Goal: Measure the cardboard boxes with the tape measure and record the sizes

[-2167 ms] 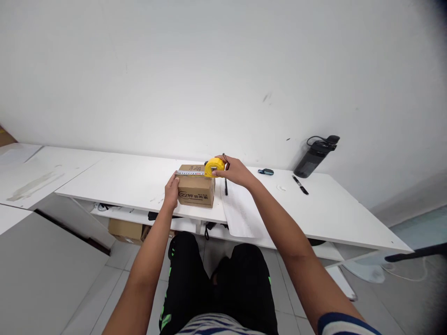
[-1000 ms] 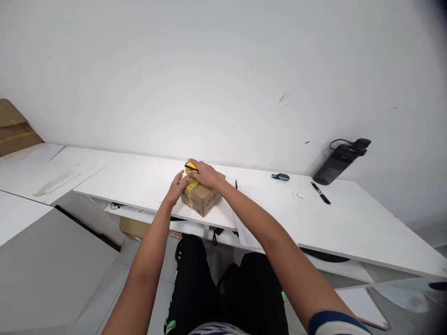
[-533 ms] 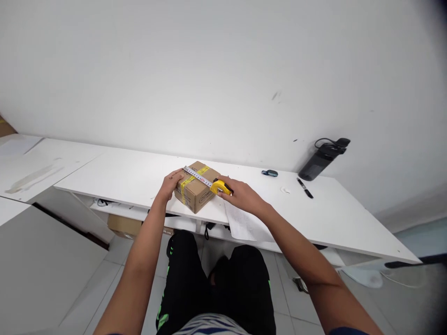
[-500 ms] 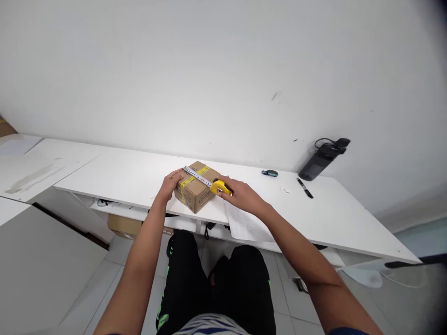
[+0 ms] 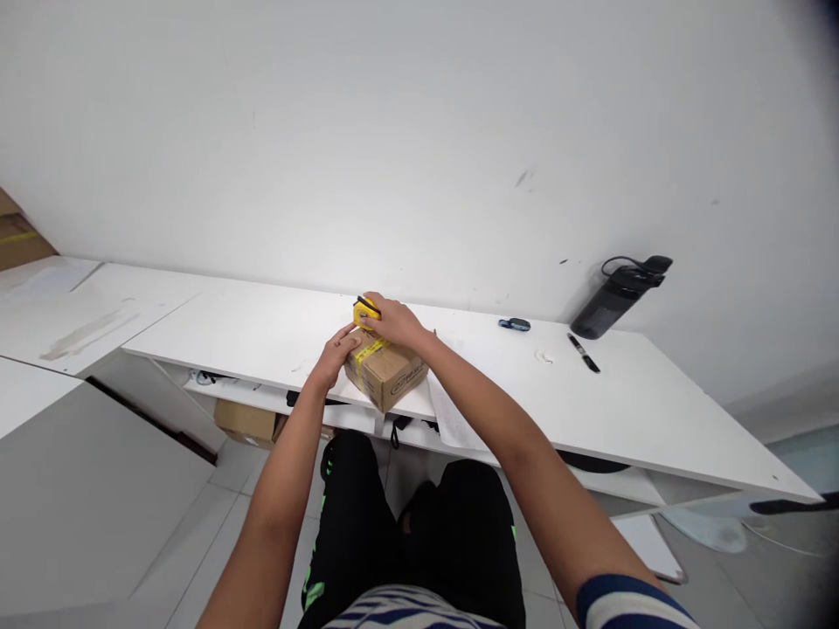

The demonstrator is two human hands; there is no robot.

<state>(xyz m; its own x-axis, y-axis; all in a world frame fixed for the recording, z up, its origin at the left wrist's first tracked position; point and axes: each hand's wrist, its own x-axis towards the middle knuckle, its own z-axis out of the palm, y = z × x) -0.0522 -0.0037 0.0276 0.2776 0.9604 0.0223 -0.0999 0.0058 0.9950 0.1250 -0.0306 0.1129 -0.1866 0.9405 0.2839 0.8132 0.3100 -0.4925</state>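
The right hand (image 5: 395, 320) is curled round a yellow plastic tape measure with black trim (image 5: 365, 314), which is at the far left corner of a brown cardboard box with yellow tape (image 5: 405, 360). The left hand (image 5: 336, 356) is half bent at the left side of this box, its thumb on the top; I cannot tell how firmly it presses. The box sits on a long white table (image 5: 275, 319), with its nearest corner close to the front edge, so a careless push toward the person could tip it off. Both hands work near 1 corner, and a finger could cover the place to be read. No metal blade is visible to me; if its hook has weak hold, it could slip. A white paper sheet (image 5: 455, 421) lies just beside the box, and a sliding box could crease it.
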